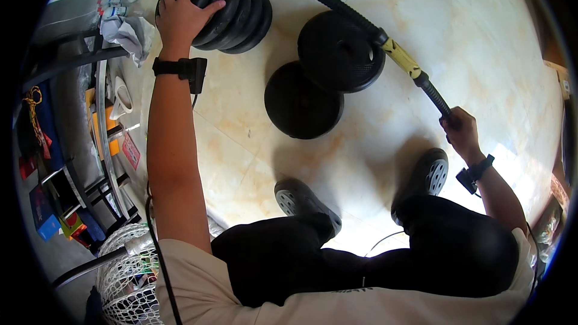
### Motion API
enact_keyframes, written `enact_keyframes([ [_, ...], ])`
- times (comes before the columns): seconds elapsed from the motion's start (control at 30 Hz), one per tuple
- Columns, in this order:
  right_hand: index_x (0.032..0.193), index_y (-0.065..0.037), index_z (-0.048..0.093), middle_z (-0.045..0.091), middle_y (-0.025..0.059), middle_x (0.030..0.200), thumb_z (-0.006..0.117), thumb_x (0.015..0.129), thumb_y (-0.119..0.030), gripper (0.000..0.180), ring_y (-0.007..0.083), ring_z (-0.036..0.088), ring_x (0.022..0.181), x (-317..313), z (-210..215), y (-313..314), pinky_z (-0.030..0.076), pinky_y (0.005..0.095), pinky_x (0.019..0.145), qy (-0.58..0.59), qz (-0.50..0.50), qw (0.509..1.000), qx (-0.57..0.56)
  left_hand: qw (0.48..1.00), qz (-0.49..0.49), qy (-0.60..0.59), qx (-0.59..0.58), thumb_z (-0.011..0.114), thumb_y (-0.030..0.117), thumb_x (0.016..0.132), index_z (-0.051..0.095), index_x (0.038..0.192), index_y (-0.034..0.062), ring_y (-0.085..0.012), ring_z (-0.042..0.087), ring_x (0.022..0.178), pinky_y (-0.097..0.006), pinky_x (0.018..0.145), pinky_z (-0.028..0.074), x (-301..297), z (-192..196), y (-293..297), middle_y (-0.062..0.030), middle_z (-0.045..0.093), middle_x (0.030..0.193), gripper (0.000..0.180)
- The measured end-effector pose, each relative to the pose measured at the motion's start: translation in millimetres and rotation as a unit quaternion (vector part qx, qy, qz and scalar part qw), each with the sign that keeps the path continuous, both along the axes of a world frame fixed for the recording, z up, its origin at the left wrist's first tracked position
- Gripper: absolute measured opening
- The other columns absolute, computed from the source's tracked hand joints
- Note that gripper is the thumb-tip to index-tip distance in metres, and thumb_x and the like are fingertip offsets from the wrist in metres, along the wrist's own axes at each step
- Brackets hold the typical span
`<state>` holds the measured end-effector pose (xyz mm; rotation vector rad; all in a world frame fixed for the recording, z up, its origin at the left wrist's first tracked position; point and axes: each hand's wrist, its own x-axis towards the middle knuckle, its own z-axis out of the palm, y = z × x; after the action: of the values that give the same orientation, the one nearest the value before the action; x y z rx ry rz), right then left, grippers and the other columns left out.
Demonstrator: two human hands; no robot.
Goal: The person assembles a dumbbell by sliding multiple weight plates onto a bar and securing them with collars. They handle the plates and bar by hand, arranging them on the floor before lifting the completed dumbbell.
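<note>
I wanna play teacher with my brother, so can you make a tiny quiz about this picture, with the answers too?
1. Which hand grips the long bar?
2. True or false: the middle of the long bar is red.
3. The left hand is resting on: A) a shoe; B) a stack of black discs; C) a net.

Key: 1. The right hand. 2. False, it is yellow. 3. B.
</note>
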<state>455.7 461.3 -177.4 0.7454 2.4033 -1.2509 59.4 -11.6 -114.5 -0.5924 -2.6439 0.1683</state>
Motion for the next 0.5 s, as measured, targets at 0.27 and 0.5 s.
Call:
enact_keyframes([
  [0.27,0.079,-0.004,0.062,0.062,0.0086,0.067,0.065,0.080,0.000,0.004,0.0193,0.059,0.057,-3,-3,-12,0.046,0.0331,0.053,0.051,0.067,0.996,0.029,0.997,0.010,0.070,-0.036,0.070,0.052,0.077,0.058,0.115,0.0030,-0.0326,0.060,0.101,-0.045,0.082,0.048,40,-1,18,-0.0182,0.063,0.106,0.063],
  [0.5,0.081,-0.003,0.058,0.050,0.0009,0.062,0.067,0.079,0.000,0.010,0.0086,0.047,0.052,-9,-18,-24,0.038,0.0273,0.048,0.143,0.118,0.982,0.041,0.980,-0.092,0.175,-0.021,0.072,0.042,0.079,0.061,0.107,0.0038,-0.0273,0.067,0.086,-0.037,0.071,0.050,71,3,17,-0.0108,0.068,0.095,0.049],
])
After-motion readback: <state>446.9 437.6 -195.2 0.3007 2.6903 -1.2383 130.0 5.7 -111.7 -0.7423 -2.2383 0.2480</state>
